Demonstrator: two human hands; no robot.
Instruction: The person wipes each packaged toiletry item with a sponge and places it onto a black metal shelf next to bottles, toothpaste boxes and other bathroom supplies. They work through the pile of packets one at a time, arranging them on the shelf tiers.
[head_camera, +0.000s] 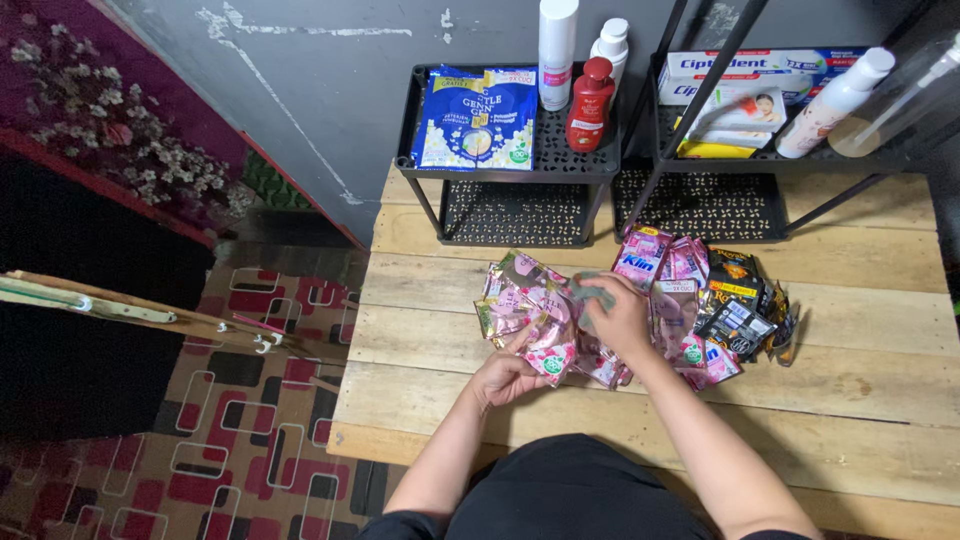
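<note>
A person in a black top leans over a pale plank table (880, 400), both bare hands busy in a heap of small sachets near the table's middle. The left hand (505, 378) has its fingers closed on a pink sachet (553, 358) at the near side of the pink pile (525, 300), which spreads toward the table's left edge. The right hand (618, 318) lies on top of the heap just beside the left, fingers curled around a small greenish packet (590, 291) held between thumb and fingertips. To the right of that hand, more pink sachets (668, 262) run into a cluster of dark sachets (742, 305), black with yellow, touching the pink ones and lying toward the table's right half. Two black metal racks stand along the far edge. The left rack (510, 168) carries a blue pouch (476, 118), a red bottle (590, 105) and two white bottles (557, 50) on its upper shelf; its lower shelf shows only the perforated plate. The right rack (700, 205) holds a long white-and-blue carton (750, 65), a flat box (735, 115) and a white bottle (835, 100) lying tilted. Past the table's left edge lies a red-and-black patterned floor (250, 420), with dried flowers (110, 120) in the far left corner of the view.
</note>
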